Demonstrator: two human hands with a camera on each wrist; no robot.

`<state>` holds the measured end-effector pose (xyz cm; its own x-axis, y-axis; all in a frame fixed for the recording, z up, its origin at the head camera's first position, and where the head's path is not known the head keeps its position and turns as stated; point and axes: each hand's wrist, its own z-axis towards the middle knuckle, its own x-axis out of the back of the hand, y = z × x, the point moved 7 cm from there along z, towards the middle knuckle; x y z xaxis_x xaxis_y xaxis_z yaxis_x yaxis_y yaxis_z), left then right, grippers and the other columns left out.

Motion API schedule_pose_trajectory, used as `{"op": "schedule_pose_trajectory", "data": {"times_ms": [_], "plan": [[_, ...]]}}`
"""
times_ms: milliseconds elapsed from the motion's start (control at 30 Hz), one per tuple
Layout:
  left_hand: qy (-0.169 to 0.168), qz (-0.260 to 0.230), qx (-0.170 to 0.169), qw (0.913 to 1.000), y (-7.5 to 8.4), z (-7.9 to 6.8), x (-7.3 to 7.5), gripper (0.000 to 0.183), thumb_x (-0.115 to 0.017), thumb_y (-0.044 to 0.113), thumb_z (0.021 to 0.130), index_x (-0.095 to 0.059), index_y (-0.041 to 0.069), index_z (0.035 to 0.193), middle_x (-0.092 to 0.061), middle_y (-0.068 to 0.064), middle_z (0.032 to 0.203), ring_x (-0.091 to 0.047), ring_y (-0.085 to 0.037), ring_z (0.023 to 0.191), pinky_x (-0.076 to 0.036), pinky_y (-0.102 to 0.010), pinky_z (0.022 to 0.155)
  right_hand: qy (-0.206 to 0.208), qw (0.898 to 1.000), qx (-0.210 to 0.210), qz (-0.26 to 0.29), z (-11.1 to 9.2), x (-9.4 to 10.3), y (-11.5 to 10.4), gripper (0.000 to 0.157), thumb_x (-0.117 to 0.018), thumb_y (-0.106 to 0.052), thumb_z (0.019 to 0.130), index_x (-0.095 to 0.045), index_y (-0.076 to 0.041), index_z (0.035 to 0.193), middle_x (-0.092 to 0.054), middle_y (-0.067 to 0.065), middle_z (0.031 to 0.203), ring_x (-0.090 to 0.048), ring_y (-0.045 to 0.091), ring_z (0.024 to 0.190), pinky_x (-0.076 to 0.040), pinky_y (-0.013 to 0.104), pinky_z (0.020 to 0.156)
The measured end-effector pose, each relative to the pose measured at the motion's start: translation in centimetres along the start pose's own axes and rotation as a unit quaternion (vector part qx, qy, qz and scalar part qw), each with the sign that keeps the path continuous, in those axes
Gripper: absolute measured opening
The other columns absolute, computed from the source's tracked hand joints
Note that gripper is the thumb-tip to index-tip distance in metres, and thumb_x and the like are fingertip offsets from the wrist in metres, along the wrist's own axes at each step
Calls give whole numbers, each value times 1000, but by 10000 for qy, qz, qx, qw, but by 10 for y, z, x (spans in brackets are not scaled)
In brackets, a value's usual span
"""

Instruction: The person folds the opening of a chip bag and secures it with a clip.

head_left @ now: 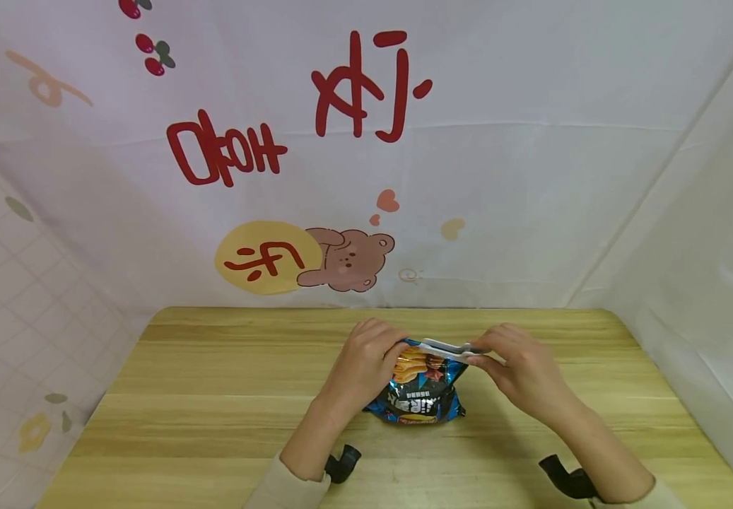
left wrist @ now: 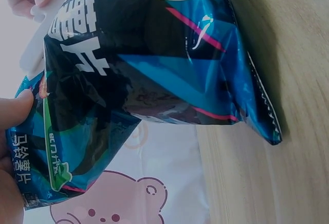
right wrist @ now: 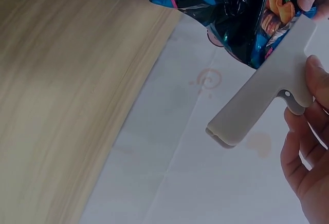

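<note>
A blue and black bag of potato chips [head_left: 418,399] is held up by its folded top edge over the wooden table. My left hand [head_left: 366,357] grips one end of that edge, its thumb [left wrist: 15,108] pressing on the blue foil. At the other end, my right hand [head_left: 522,364] pinches the handles of a grey-white bag clip [right wrist: 264,88] between thumb and fingers. The clip lies along the bag's top edge, and part of it sticks out past the foil in the right wrist view. Whether its jaws clamp the foil cannot be told.
The light wooden table [head_left: 213,410] has rounded back corners. White cloth [head_left: 531,212] printed with red characters and a brown bear [head_left: 356,261] hangs behind it and along both sides. A black strap piece [head_left: 343,464] shows at the left wrist, another [head_left: 566,479] at the right.
</note>
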<state>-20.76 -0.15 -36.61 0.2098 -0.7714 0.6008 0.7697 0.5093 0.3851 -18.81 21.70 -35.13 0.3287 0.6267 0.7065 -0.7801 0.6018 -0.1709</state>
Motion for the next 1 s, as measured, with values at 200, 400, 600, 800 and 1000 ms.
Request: {"op": "schedule_pose_trajectory", "data": {"times_ms": [200, 400, 600, 800, 1000], "plan": [[-51, -42, 82, 9999, 0, 0, 0, 12, -78, 1, 93, -79, 3, 105, -77, -4, 96, -69, -19, 95, -55, -35, 93, -29, 10000, 1, -65, 5, -5, -3, 17, -87, -16, 84, -76, -12, 96, -71, -7, 89, -62, 13, 77, -49, 23, 65], [-26, -6, 96, 10000, 0, 0, 2, 15, -80, 0, 91, -80, 4, 105, -77, -3, 96, -69, -19, 95, -55, -35, 92, -49, 9999, 50, -119, 10, -9, -7, 17, -78, -29, 95, -76, -12, 96, -71, -7, 88, -61, 12, 76, -49, 22, 63], [-64, -48, 106, 9999, 0, 0, 1, 18, -80, -2, 90, -79, 2, 108, -77, -4, 98, -69, -20, 96, -55, -35, 93, -20, 10000, 47, -63, 13, -11, -9, 31, -63, -41, 103, -75, -13, 96, -71, -7, 88, -59, 10, 76, -47, 21, 62], [-125, -9, 138, 9998, 0, 0, 1, 22, -80, -2, 90, -78, 1, 112, -77, -5, 99, -69, -21, 97, -56, -36, 93, -18, 10000, 44, -15, 17, -12, -11, 36, -61, -43, 104, -75, -11, 97, -72, -4, 90, -59, 10, 78, -48, 21, 62], [-190, 42, 183, 9996, 0, 0, 0, 26, -80, -3, 90, -78, 1, 115, -78, -6, 102, -69, -21, 100, -55, -35, 95, -78, 10000, 33, 51, 20, -14, -12, 27, -71, -37, 100, -75, -10, 97, -72, -3, 91, -61, 13, 78, -48, 21, 64]]}}
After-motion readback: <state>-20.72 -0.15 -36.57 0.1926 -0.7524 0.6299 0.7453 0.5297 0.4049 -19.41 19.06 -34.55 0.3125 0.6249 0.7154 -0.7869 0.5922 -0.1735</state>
